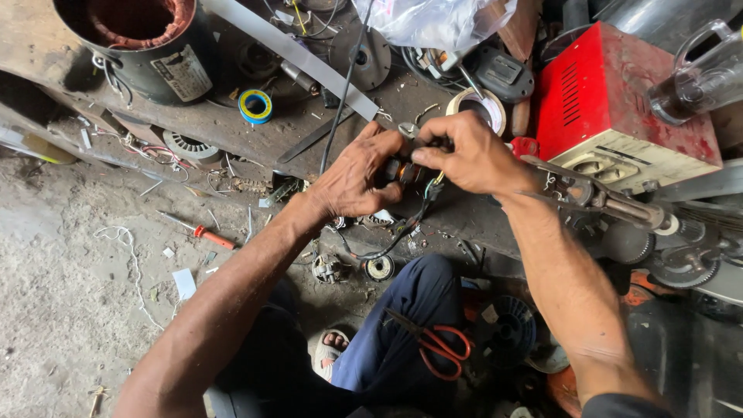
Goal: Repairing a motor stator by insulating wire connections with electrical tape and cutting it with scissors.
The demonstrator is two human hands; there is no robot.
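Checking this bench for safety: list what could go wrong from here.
1. Both hands, left hand and right hand, pinch a small wired part at the bench edge; if the grip slips it may drop among the floor clutter.
2. Its black cable trails across the bench and could snag on a pull.
3. Red-handled scissors lie on the knee and may slide off.

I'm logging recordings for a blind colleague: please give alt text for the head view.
Both hands meet over a cluttered workbench, the left hand and right hand together gripping a small dark electrical part with wires hanging from it. Red-handled scissors rest on the person's lap, a red metal box sits to the right, and a red-handled screwdriver lies on the floor.
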